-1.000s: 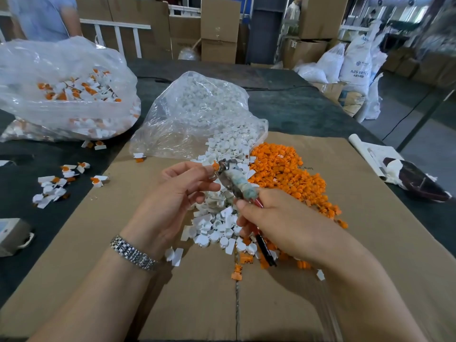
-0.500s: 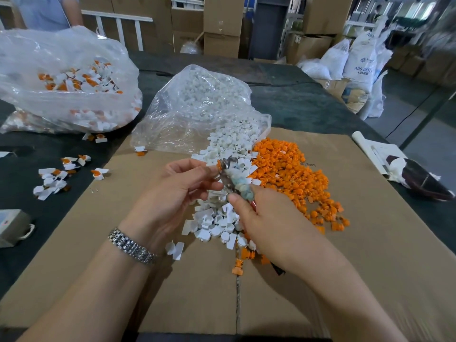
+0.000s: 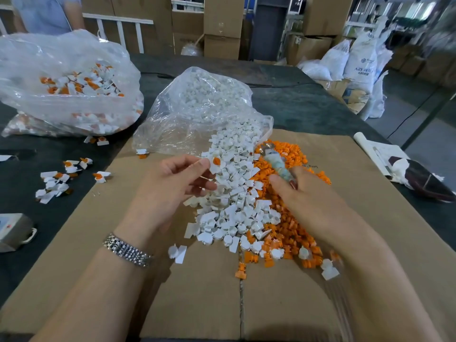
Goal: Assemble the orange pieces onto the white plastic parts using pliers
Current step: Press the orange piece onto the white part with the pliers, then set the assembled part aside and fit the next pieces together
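While the left hand (image 3: 170,186) pinches a white part (image 3: 217,165) with its orange piece seated at mid-frame, the right hand (image 3: 303,193) grips pliers (image 3: 274,159) over the orange pile (image 3: 291,230). Light, stiff and small, such parts look best held by their edges; assembled ones fill the bag (image 3: 66,82) at upper left.

Loose part heap (image 3: 237,208) on cardboard sheet (image 3: 153,304), open bag (image 3: 197,112) behind, fuller bag (image 3: 66,87) far left.

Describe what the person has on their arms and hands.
Both forearms are bare, with no sleeves showing. The left hand has a silver metal link bracelet or watch band at its wrist. The right hand wears no glove or visible jewellery.
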